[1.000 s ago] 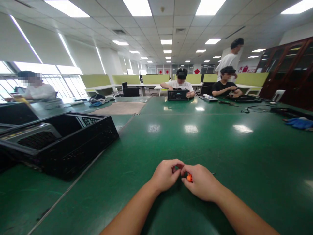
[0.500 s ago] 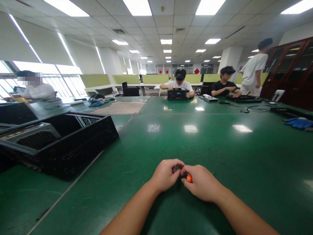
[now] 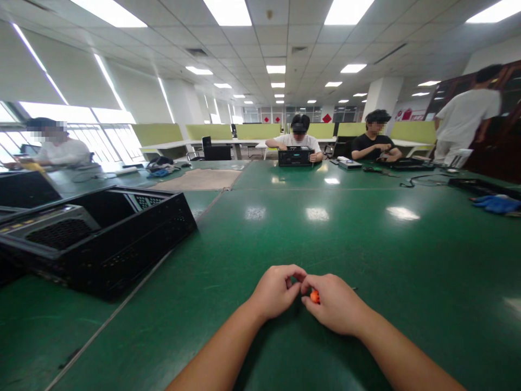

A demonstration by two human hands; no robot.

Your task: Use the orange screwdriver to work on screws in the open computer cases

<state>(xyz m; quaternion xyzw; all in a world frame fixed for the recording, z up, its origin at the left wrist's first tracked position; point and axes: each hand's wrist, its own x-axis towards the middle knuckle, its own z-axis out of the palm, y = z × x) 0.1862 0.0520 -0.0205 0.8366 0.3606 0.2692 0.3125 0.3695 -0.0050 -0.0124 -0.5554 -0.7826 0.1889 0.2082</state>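
Observation:
Both of my hands rest on the green table [image 3: 325,239], close to its near edge, fingertips meeting. My right hand [image 3: 336,304] is curled round a small orange object [image 3: 315,296] that peeks out between thumb and fingers; a thin dark tip shows past its knuckles. My left hand [image 3: 277,290] is closed in a pinch against the same spot. What its fingers hold is hidden.
An open black computer case [image 3: 101,233] lies at the left. Blue gloves [image 3: 496,204] and cables lie at the far right. Two seated people work at the far side, one behind a black box [image 3: 296,157]. Another person sits at far left; one stands at right.
My hands have stayed still. The standing person in white at the back has walked from behind the seated people to the far right.

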